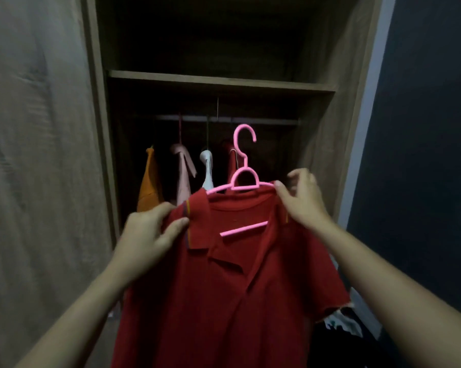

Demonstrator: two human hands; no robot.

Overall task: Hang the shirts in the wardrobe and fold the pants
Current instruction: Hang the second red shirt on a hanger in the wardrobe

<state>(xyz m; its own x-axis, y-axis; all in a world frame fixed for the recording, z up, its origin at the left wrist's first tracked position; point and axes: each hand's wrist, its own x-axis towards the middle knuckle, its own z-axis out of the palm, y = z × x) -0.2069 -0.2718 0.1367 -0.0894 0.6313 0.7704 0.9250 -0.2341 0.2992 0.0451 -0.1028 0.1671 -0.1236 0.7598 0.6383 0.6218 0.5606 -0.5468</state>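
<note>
A red polo shirt point(224, 288) hangs on a pink plastic hanger point(244, 179), held up in front of the open wardrobe. My left hand point(149, 235) grips the shirt's left shoulder by the collar. My right hand point(301, 197) pinches the right shoulder where the cloth meets the hanger's arm. The hanger's hook points up, just below the metal rail point(263, 120) and apart from it. The hanger's lower bar shows through the open neck.
Several garments hang on the rail: an orange one point(148, 187), a pale pink one point(183, 173), a white one point(206, 168) and a red one behind the hanger. A wooden shelf point(218, 81) spans above. The wardrobe door point(38, 155) stands left, dark clothes point(343, 335) lie lower right.
</note>
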